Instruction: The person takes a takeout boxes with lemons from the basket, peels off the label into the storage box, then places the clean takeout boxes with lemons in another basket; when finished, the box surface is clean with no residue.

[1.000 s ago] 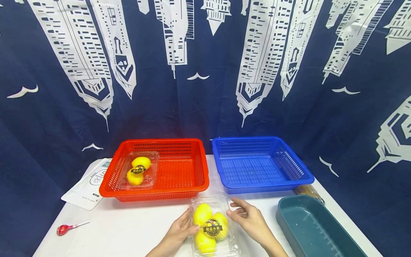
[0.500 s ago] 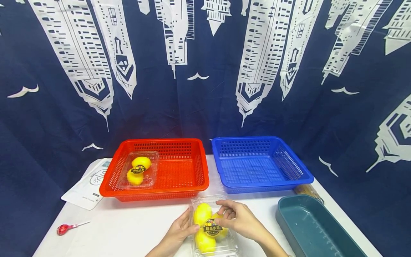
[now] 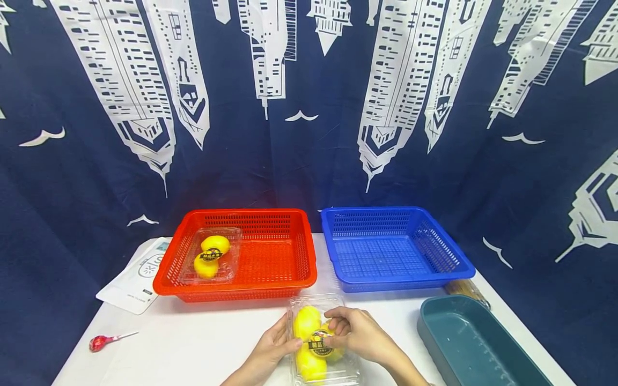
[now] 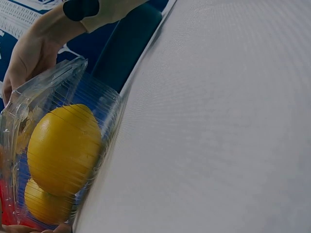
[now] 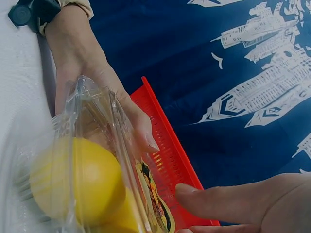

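A clear plastic box (image 3: 347, 370) with three yellow fruits (image 3: 311, 364) stands on the table in front of the baskets. My left hand (image 3: 264, 351) grips its left side, thumb on the lid. Over the lid's right part is my right hand (image 3: 364, 335), thumb and fingertips at the black label (image 3: 318, 344), fingers curled. In the right wrist view the label (image 5: 154, 199) lies on the lid beside the right thumb (image 5: 209, 196). The left wrist view shows the fruit (image 4: 65, 148) through the box's ribbed side.
A red basket (image 3: 270, 287) holds another clear box with yellow fruits (image 3: 214, 245). Beside it stands a blue basket (image 3: 386, 281). A dark teal tray (image 3: 463, 332) is at the right, a brown bundle (image 3: 465, 289) behind it. On the left lie a red lollipop (image 3: 98, 343) and a white packet (image 3: 132, 289).
My right hand has moved left from beside the box to over its lid, its fingers now at the label. The left hand keeps its hold on the box. The head view has shifted slightly.
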The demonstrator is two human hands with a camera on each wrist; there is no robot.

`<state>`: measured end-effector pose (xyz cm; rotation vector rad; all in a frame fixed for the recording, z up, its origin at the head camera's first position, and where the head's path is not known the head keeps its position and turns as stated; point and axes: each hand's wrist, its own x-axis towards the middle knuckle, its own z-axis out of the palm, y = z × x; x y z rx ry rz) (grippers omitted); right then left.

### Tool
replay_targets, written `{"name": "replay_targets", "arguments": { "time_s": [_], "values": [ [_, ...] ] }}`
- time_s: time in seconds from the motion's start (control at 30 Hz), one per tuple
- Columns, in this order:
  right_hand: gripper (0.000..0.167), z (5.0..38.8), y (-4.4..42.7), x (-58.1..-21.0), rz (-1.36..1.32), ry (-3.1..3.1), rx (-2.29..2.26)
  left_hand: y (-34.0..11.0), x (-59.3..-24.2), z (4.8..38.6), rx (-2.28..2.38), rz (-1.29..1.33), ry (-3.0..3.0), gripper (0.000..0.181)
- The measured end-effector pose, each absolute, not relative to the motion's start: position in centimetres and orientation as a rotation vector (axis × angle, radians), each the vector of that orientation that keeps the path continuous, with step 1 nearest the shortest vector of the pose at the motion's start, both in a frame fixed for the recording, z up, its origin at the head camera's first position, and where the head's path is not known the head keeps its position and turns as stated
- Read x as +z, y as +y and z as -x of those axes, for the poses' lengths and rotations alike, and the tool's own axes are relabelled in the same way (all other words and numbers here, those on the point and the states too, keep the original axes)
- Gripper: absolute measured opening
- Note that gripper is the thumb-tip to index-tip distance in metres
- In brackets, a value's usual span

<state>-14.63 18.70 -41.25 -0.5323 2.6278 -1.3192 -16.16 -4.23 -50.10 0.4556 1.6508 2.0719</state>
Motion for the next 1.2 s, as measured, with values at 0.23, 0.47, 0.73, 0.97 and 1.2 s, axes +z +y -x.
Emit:
{"name": "replay_targets", "arguments": {
  "time_s": [0.23,0.47,0.73,0.97,1.2],
  "values": [
    [0.043,14.6,18.4,-41.2,0.544,2.671,-1.248,-4.2,-50.2,16.1,2.071,-0.466,1.651,0.081],
    [0.025,14.5,18.0,-41.1,0.539,2.739,-1.181,-4.2,-50.1,16.1,2.067,-0.457,1.648,0.081],
    [0.008,14.6,17.7,-41.0,0.518,2.797,-1.147,-4.2,-50.1,16.1,2.073,-0.444,1.637,0.081],
    [0.008,14.7,17.3,-41.1,0.523,2.875,-1.099,-4.3,-50.2,16.0,2.074,-0.452,1.654,0.081],
    [0.007,14.7,17.0,-41.2,0.498,2.908,-1.089,-4.4,-50.2,16.0,2.071,-0.450,1.658,0.080]
  ]
}}
